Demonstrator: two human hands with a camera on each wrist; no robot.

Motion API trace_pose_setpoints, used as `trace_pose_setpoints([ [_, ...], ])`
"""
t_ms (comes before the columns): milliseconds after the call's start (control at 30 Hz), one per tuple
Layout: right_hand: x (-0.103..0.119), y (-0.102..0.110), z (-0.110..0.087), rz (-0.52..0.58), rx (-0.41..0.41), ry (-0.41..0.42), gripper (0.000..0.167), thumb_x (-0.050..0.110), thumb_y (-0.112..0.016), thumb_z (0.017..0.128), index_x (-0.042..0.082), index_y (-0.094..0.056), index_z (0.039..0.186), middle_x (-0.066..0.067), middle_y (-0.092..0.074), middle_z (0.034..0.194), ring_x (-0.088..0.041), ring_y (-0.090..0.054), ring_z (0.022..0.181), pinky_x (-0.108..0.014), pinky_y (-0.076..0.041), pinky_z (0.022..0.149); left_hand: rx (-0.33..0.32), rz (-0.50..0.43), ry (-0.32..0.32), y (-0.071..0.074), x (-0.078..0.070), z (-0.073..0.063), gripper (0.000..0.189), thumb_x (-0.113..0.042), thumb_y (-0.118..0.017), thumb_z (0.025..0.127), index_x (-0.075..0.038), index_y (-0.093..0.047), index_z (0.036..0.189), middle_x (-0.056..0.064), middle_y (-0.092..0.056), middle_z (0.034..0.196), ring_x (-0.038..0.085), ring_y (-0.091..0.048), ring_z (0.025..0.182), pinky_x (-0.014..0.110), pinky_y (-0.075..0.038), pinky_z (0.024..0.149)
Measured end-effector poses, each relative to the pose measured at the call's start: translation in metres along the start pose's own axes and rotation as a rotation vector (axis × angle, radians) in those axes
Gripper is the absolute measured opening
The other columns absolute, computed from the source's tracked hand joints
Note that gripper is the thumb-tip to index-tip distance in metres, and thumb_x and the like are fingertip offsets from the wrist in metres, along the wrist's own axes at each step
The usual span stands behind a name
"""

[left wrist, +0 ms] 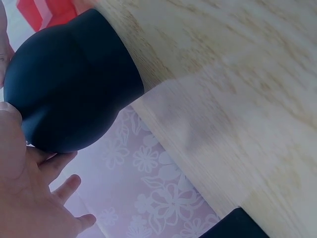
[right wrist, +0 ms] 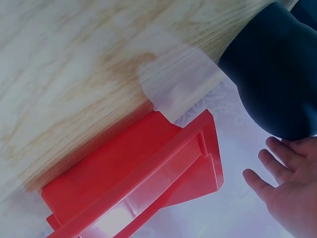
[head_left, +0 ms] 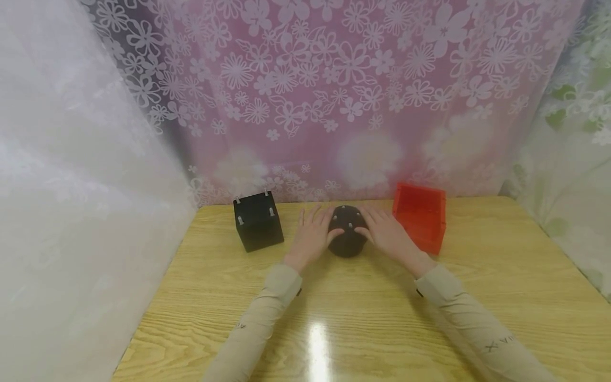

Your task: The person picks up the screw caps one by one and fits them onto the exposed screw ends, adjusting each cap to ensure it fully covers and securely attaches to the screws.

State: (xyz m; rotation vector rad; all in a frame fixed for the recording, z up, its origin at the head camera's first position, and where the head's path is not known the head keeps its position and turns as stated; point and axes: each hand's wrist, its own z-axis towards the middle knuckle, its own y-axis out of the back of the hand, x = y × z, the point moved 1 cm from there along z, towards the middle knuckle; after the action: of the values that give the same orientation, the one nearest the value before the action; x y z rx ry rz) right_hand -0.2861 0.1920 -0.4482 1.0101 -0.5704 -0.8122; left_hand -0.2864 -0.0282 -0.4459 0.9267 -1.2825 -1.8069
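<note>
A rounded black object (head_left: 347, 245) with small metal pegs on its top stands on the table, between both hands. In the left wrist view its bulging body (left wrist: 64, 89) narrows to a waist above a flared base. My left hand (head_left: 309, 241) lies against its left side, thumb and index finger touching it, the other fingers spread. From the right, my right hand (head_left: 389, 233) rests on it with fairly straight fingers. The right wrist view shows the right fingers (right wrist: 282, 163) near the bulge; the right thumb is out of sight there.
A black box (head_left: 260, 228) with metal pegs at its top corners stands to the left. On the right, beside my right hand, is an open red box (head_left: 425, 236). Behind the wooden table (head_left: 334, 302) hangs a pink flowered curtain (head_left: 305, 106).
</note>
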Motion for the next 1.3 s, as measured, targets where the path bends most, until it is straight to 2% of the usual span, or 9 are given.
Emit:
trace_pose_setpoints([
  [367,0.002,0.002,-0.003,0.008,0.062,-0.025,0.067,0.036,-0.062,0.101,-0.008,-0.043,0.148,-0.030,-0.053,0.142,-0.046,-0.050,0.131,-0.061,-0.039,0.111,0.009,0.005,0.006,0.002,-0.002,-0.005,0.070,-0.058,-0.035,0.105,-0.014,-0.030,0.159,0.006,-0.041,0.160,0.027,-0.021,0.154,0.058,-0.008,0.124],
  [600,0.006,0.002,-0.005,-0.011,0.039,-0.013,0.066,0.033,-0.064,0.100,-0.010,-0.045,0.146,-0.030,-0.053,0.141,-0.047,-0.050,0.131,-0.060,-0.040,0.111,-0.010,0.004,0.001,0.002,-0.004,-0.009,0.070,-0.056,-0.037,0.105,-0.013,-0.031,0.159,0.006,-0.043,0.158,0.028,-0.024,0.153,0.059,-0.010,0.123],
  [1033,0.011,0.004,-0.011,0.036,-0.006,-0.002,0.064,0.033,-0.063,0.100,-0.009,-0.046,0.145,-0.029,-0.053,0.141,-0.048,-0.051,0.130,-0.062,-0.040,0.109,-0.021,0.005,0.000,0.005,-0.006,-0.015,0.069,-0.056,-0.040,0.104,-0.013,-0.034,0.158,0.006,-0.045,0.157,0.029,-0.026,0.152,0.059,-0.012,0.124],
  [1300,0.013,0.004,-0.012,0.037,0.026,-0.022,0.066,0.034,-0.063,0.100,-0.008,-0.043,0.147,-0.029,-0.050,0.144,-0.046,-0.047,0.134,-0.061,-0.036,0.113,-0.003,-0.002,0.015,0.002,-0.006,-0.018,0.071,-0.058,-0.036,0.104,-0.016,-0.027,0.161,0.005,-0.042,0.159,0.027,-0.022,0.154,0.058,-0.008,0.124],
])
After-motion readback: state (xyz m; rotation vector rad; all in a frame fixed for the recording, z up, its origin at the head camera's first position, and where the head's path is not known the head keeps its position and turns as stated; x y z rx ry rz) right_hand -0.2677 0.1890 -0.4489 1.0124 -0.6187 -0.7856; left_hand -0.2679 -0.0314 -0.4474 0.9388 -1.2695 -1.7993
